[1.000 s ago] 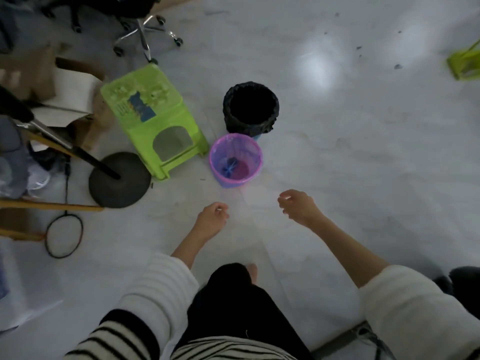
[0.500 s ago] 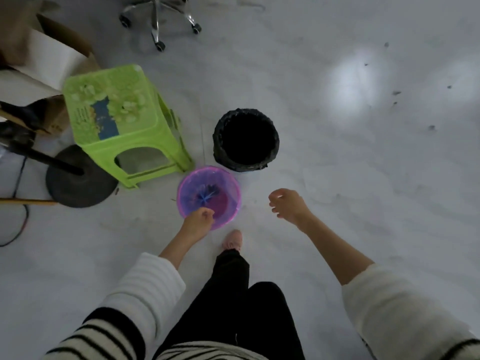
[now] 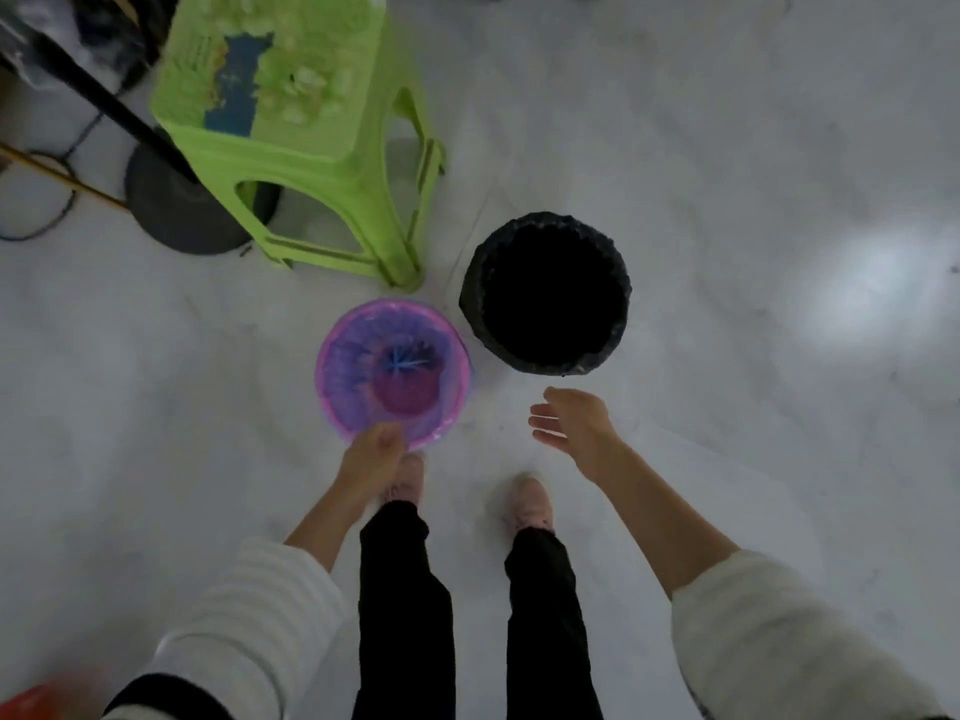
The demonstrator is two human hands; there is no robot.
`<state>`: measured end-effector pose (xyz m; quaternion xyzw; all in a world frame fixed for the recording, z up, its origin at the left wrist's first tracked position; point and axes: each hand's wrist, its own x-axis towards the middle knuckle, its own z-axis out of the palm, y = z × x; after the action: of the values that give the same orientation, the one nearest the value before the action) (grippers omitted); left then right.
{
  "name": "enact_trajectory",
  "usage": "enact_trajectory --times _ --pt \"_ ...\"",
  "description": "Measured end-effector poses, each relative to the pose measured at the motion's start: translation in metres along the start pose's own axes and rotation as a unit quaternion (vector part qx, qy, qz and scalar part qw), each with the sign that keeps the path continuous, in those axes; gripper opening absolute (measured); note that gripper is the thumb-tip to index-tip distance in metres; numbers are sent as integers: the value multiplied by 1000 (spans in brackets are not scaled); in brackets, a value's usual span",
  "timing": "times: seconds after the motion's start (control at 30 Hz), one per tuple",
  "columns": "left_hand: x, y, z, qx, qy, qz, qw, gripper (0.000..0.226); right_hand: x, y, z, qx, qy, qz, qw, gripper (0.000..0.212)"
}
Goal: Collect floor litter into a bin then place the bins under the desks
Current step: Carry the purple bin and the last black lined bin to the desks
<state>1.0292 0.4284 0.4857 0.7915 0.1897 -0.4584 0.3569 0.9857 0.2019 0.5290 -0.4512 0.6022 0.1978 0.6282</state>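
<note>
My sleeves (image 3: 244, 610) are white with black stripes, my trousers (image 3: 405, 605) black, my shoes (image 3: 527, 504) pale pink. One bin (image 3: 337, 356) is lined in pink-purple plastic with a blue starburst at the bottom. The other bin (image 3: 470, 283) is black. The stool (image 3: 311, 142) is lime green with a blue patch. The floor (image 3: 727, 148) is pale grey marble.
</note>
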Motion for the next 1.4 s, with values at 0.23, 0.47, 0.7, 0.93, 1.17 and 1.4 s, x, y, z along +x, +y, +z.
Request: enact_trajectory --times 0.23,0.47,0.7,0.93,1.17,1.4 --pt "81 -63 86 -332 126 -156 922 39 146 47 -2 185 20 77 980 17" --pt "200 -127 115 -481 197 -208 828 55 278 75 23 341 6 41 939 50" --pt "250 -140 111 -597 228 -197 744 23 329 61 52 393 34 -4 919 34" --pt "198 -150 88 -635 235 -210 705 23 279 70 51 275 62 12 959 17" --pt "81 -180 37 -676 273 -218 649 22 171 89 59 137 51 40 988 10" --pt "-34 -211 -20 -733 312 -171 580 27 73 77 93 26 -37 3 999 45"
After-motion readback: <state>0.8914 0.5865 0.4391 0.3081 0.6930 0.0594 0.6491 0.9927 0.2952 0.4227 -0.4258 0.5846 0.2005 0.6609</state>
